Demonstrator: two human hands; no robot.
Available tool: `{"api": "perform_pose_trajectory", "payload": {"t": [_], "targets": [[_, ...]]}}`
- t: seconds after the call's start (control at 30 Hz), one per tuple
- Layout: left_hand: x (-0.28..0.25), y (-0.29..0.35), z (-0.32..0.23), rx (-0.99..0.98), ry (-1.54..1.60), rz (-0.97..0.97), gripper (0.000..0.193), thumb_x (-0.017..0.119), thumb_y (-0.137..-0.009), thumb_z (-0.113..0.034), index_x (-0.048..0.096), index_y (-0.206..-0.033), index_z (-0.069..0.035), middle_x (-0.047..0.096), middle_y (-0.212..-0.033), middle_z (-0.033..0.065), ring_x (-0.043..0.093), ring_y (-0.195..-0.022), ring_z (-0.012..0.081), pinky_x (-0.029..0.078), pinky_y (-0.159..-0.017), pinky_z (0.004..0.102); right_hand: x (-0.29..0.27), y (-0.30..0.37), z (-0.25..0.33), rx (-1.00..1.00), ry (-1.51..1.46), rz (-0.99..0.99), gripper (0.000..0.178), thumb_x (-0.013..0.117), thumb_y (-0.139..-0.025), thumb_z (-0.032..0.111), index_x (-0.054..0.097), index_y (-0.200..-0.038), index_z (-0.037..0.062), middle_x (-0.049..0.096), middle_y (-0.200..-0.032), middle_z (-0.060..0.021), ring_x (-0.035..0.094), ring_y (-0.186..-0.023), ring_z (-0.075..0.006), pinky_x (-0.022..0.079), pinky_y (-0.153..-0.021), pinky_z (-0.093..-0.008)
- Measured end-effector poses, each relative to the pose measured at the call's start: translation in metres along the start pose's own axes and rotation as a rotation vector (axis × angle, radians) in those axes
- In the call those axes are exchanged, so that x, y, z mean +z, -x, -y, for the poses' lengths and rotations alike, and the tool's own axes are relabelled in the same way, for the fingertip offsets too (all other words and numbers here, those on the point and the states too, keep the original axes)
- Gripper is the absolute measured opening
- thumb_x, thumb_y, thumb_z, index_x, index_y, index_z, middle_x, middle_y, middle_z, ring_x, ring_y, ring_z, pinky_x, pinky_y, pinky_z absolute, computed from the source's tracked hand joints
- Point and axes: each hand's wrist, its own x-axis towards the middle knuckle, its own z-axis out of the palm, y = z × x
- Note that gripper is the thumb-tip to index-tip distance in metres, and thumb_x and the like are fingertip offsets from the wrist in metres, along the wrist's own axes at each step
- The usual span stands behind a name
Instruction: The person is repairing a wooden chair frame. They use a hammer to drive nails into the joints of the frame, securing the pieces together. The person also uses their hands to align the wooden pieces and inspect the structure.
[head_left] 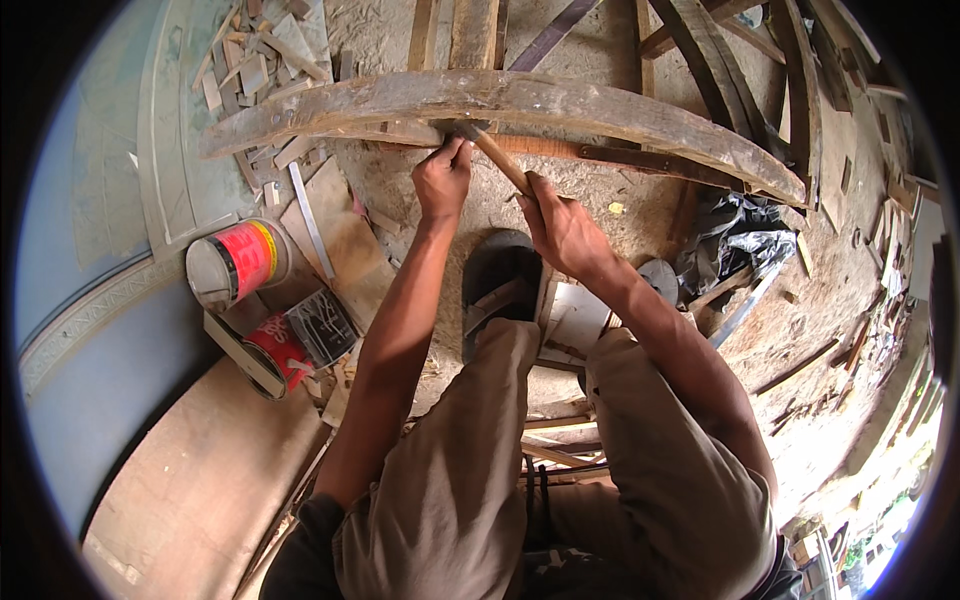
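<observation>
My right hand (565,228) is wrapped round the wooden handle of a hammer (503,163). The hammer's dark head lies just under a long, weathered wooden beam (520,95) that curves across the top of the view. Right beside the hammer head, my left hand (443,180) is raised with its fingers pinched together at the beam's near underside. Whatever those fingers hold, if anything, is too small or hidden to make out. A lower reddish wooden rail (545,146) runs behind the handle.
Wood offcuts (290,45) lie heaped at the far left. Two red cans, one upper (255,262) and one lower (275,345), lie at left near a curved board (205,460). Black plastic (740,235) sits at right, below more wooden frame pieces (795,90).
</observation>
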Motion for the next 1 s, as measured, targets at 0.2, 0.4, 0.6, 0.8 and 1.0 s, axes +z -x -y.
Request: {"api": "perform_pose_trajectory", "payload": {"t": [0.2, 0.4, 0.6, 0.8, 1.0], "targets": [[0.0, 0.002, 0.004, 0.03, 0.057, -0.008, 0.015, 0.071, -0.084, -0.015, 0.073, -0.096, -0.007, 0.069, -0.082, 0.0165, 0.068, -0.07, 0.033, 0.053, -0.059, 0.0357, -0.009, -0.001, 0.014, 0.025, -0.077, -0.014, 0.037, 0.051, -0.097, 0.02, 0.042, -0.125, -0.0026, 0.062, -0.071, -0.0289, 0.062, -0.066, -0.0482, 0.049, -0.055, -0.0551], [0.002, 0.011, 0.004, -0.083, 0.122, 0.04, 0.017, 0.068, -0.089, -0.014, 0.071, -0.103, -0.004, 0.066, -0.065, 0.0088, 0.061, -0.056, 0.0097, 0.047, -0.053, 0.0259, -0.017, -0.004, 0.009, 0.055, -0.141, -0.02, 0.037, 0.051, -0.097, 0.019, 0.043, -0.125, -0.0039, 0.062, -0.073, -0.0296, 0.062, -0.067, -0.0491, 0.048, -0.057, -0.0547], [0.006, 0.009, 0.004, -0.091, 0.145, -0.002, 0.016, 0.068, -0.089, -0.014, 0.072, -0.101, -0.004, 0.063, -0.061, 0.0035, 0.057, -0.053, 0.0068, 0.045, -0.05, 0.0248, -0.018, -0.002, 0.006, 0.072, -0.12, -0.017, 0.038, 0.052, -0.097, 0.02, 0.043, -0.125, -0.0038, 0.062, -0.073, -0.0298, 0.062, -0.068, -0.0494, 0.048, -0.056, -0.0547], [0.005, 0.009, 0.004, -0.134, 0.183, 0.023, 0.016, 0.068, -0.089, -0.014, 0.073, -0.102, -0.005, 0.062, -0.06, 0.0029, 0.056, -0.052, 0.0069, 0.044, -0.049, 0.0246, -0.017, -0.002, 0.01, 0.069, -0.121, 0.032, 0.038, 0.052, -0.097, 0.02, 0.042, -0.125, -0.003, 0.061, -0.072, -0.0301, 0.061, -0.067, -0.0498, 0.048, -0.056, -0.0549], [0.002, 0.006, -0.003, -0.062, 0.193, 0.026, 0.016, 0.067, -0.09, -0.013, 0.073, -0.103, -0.006, 0.06, -0.058, 0.0021, 0.054, -0.05, 0.0068, 0.043, -0.048, 0.025, -0.014, -0.001, 0.004, 0.071, -0.119, 0.004, 0.037, 0.052, -0.097, 0.019, 0.042, -0.125, -0.0028, 0.061, -0.072, -0.0299, 0.062, -0.067, -0.0499, 0.048, -0.055, -0.0548]]}}
